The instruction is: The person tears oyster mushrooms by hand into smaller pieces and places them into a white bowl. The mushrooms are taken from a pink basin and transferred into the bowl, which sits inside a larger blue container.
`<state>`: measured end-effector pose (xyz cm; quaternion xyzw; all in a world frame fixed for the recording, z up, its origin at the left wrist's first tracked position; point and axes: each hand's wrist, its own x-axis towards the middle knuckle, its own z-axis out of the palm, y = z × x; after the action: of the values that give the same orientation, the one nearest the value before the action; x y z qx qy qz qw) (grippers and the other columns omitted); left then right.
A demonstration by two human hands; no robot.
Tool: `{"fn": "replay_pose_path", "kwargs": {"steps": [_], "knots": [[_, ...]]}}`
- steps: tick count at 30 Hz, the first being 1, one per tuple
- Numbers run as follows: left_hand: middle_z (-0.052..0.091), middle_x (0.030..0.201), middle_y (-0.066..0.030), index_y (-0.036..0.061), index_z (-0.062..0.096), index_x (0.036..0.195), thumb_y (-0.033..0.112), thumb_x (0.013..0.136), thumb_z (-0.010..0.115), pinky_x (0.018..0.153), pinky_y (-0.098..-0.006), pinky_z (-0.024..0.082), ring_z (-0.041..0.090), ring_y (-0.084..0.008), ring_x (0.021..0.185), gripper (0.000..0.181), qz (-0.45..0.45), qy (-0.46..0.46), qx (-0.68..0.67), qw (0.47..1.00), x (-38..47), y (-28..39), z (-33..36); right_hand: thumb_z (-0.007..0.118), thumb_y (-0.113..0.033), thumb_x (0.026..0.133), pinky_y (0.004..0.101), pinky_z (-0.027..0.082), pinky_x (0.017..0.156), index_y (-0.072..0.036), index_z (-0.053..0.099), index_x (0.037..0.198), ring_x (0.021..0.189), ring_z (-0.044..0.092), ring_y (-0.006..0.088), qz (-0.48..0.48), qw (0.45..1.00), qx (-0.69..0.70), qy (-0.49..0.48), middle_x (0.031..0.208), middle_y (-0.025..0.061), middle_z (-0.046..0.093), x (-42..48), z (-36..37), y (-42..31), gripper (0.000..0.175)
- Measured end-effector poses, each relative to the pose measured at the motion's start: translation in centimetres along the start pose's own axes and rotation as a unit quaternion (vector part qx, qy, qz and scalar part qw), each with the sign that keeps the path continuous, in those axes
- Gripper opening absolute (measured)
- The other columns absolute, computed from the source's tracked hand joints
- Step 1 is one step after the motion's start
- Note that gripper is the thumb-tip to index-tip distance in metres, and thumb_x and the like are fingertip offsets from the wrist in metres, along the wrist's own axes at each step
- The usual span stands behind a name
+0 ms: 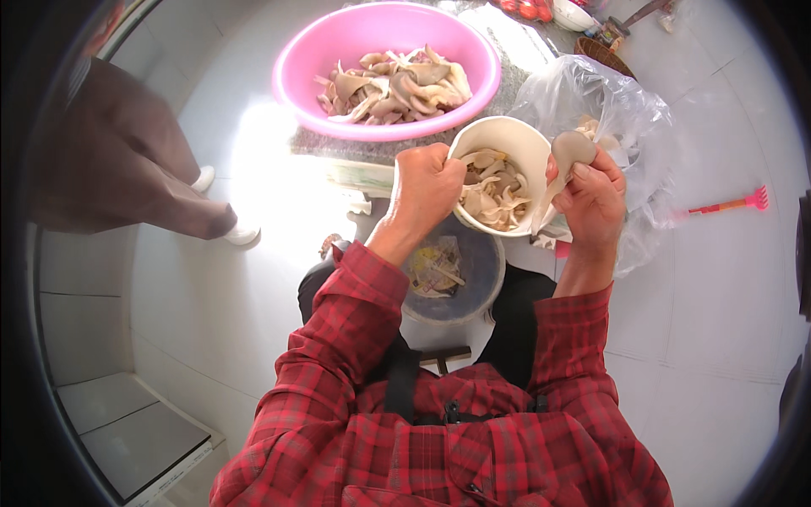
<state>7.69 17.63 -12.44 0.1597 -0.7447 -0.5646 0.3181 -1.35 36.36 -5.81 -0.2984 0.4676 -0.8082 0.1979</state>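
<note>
My left hand [432,176] is closed at the left rim of a white tub [507,134], which holds torn oyster mushroom pieces [497,190]. Between the thumb and fingers of my right hand [592,193] is a grey-capped oyster mushroom [572,149], its pale stem hanging down by the tub's right rim. Behind the tub stands a pink plastic basin [298,82] heaped with oyster mushrooms [399,89]. To the right, a clear plastic bag [583,82] has more mushrooms [599,132] in it.
Between my knees stands a dark bucket [481,298] with scraps [437,266] inside. A pink-headed hand rake [728,204] lies on the tiled floor at right. A person's trousered legs [127,158] are at left. A white bowl [572,14] and wicker basket [602,56] sit far right.
</note>
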Motion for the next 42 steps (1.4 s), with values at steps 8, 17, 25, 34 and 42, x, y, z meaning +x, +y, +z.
{"fn": "replay_pose_path", "kwargs": {"steps": [8, 17, 25, 34, 42], "knots": [[0.050, 0.053, -0.0259, -0.0075, 0.053, 0.057, 0.008, 0.074, 0.055, 0.047, -0.0445, 0.040, 0.048, -0.0323, 0.043, 0.022, 0.037, 0.019, 0.056, 0.998, 3.8, -1.0, 4.3, 0.058, -0.004, 0.081, 0.0226, 0.043, 0.055, 0.006, 0.065, 0.097, 0.056, 0.055, 0.0098, -0.033, 0.985, -0.168, 0.031, 0.075, 0.0090, 0.064, 5.0, -1.9, -1.3, 0.020], [0.057, 0.055, -0.0104, -0.0070, 0.064, 0.082, 0.016, 0.090, 0.060, 0.043, -0.0320, 0.047, 0.059, -0.0183, 0.046, 0.025, 0.104, -0.009, 0.143, 0.984, 4.5, -0.9, 6.1, 0.060, -0.002, 0.084, 0.0206, 0.044, 0.059, 0.004, 0.065, 0.097, 0.062, 0.058, 0.0079, -0.021, 0.969, -0.214, 0.121, 0.075, 0.0045, 0.064, 6.4, -2.9, 2.6, 0.015], [0.061, 0.080, -0.0146, -0.0030, 0.062, 0.101, 0.011, 0.081, 0.072, 0.050, -0.0336, 0.045, 0.059, -0.0229, 0.056, 0.026, 0.265, 0.038, 0.215, 0.939, 4.6, 4.6, 3.4, 0.060, 0.004, 0.085, 0.0209, 0.049, 0.064, 0.005, 0.063, 0.103, 0.070, 0.061, 0.0086, -0.147, 0.960, -0.201, 0.131, 0.091, 0.0066, 0.064, 6.3, -1.2, 2.8, 0.019], [0.058, 0.087, -0.0071, -0.0012, 0.062, 0.097, 0.001, 0.078, 0.071, 0.053, -0.0238, 0.045, 0.057, -0.0111, 0.064, 0.022, 0.270, -0.048, -0.007, 0.962, 6.9, 4.0, 3.1, 0.059, 0.009, 0.086, 0.0240, 0.051, 0.078, 0.007, 0.061, 0.104, 0.093, 0.060, 0.0122, -0.234, 0.930, -0.278, 0.053, 0.111, 0.0102, 0.059, 6.2, 0.9, 3.9, 0.019], [0.057, 0.086, -0.0037, 0.0006, 0.063, 0.093, -0.003, 0.076, 0.069, 0.054, -0.0229, 0.043, 0.054, -0.0087, 0.068, 0.018, 0.249, -0.072, -0.092, 0.961, 6.6, 4.2, 2.8, 0.065, 0.008, 0.081, 0.0232, 0.050, 0.072, 0.006, 0.063, 0.100, 0.084, 0.062, 0.0126, -0.245, 0.890, -0.381, 0.052, 0.101, 0.0098, 0.064, 5.8, 1.1, 2.9, 0.019]]}}
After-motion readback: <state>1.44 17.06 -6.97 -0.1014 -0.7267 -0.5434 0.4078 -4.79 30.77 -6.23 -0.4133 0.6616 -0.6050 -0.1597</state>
